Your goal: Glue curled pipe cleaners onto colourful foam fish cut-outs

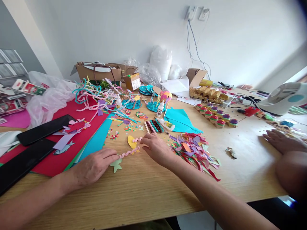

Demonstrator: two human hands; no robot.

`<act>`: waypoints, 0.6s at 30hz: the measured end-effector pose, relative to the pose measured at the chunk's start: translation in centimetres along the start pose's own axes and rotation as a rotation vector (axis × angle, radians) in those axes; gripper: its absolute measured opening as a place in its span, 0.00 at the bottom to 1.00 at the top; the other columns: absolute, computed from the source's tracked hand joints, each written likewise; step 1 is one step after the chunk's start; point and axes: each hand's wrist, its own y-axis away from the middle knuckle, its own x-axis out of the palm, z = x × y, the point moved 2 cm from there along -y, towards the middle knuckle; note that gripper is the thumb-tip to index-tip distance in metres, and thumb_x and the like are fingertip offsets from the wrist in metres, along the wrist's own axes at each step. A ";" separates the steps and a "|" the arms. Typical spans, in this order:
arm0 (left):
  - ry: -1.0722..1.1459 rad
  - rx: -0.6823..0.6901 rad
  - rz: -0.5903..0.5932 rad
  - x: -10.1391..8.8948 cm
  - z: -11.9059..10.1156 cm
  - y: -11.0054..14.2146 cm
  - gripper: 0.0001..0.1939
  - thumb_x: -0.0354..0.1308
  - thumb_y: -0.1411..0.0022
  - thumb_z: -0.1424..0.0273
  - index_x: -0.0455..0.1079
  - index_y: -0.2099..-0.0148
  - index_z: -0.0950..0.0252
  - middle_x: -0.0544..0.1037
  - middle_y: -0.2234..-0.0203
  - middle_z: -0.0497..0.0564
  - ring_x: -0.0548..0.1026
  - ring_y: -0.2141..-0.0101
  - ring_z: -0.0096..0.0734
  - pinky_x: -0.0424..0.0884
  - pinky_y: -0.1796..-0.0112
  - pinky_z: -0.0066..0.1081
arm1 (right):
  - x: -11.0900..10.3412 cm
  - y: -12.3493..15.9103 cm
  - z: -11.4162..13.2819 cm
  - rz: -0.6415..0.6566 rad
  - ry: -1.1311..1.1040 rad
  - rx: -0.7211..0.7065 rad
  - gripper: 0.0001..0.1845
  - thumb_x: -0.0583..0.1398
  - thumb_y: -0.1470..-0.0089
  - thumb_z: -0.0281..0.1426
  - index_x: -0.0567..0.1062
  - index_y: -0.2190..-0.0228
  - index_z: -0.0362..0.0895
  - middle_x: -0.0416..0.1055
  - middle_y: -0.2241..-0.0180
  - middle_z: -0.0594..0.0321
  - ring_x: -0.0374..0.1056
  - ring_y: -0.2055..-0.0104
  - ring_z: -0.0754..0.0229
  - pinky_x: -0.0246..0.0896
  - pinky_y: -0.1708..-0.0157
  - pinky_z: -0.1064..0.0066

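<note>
My left hand (94, 164) is closed, its fingertips at the end of a pink twisted strip (129, 152) where it meets a pale green star-shaped paper cutout (116, 165). The strip runs up to a yellow paper cutout (131, 141) on the table. My right hand (155, 148) is closed at the fingertips on a second pink twisted strip (137, 140) that lies across the yellow cutout. Just beyond this hand sits a row of twisted strips (153, 126) in pink, brown and teal, with a glue bottle (168, 124) beside it.
A pile of coloured paper scraps (192, 148) lies right of my right forearm. Red paper (69, 140) and black phones (45, 129) are on the left. Painted egg cartons (216, 115) stand at the right, near another person's hand (278, 140). Pipe cleaners (93, 94) heap up behind.
</note>
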 end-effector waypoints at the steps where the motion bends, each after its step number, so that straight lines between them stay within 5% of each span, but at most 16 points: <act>1: 0.002 -0.012 0.005 0.1 0.0 -0.2 0.22 0.41 0.39 0.83 0.67 0.48 0.64 0.74 0.59 0.53 0.72 0.56 0.33 0.70 0.56 0.30 | 0.0 0.0 0.1 0.001 -0.026 0.012 0.12 0.56 0.45 0.25 0.75 0.58 0.43 0.71 0.59 0.57 0.66 0.56 0.59 0.57 0.58 0.71; 18: 0.075 -0.119 0.021 0.7 0.5 -0.6 0.24 0.40 0.41 0.84 0.70 0.50 0.63 0.75 0.59 0.53 0.73 0.58 0.31 0.71 0.57 0.28 | 1.3 -0.6 0.7 0.036 0.038 -0.142 0.10 0.54 0.44 0.22 0.74 0.63 0.42 0.72 0.62 0.57 0.66 0.61 0.60 0.52 0.64 0.72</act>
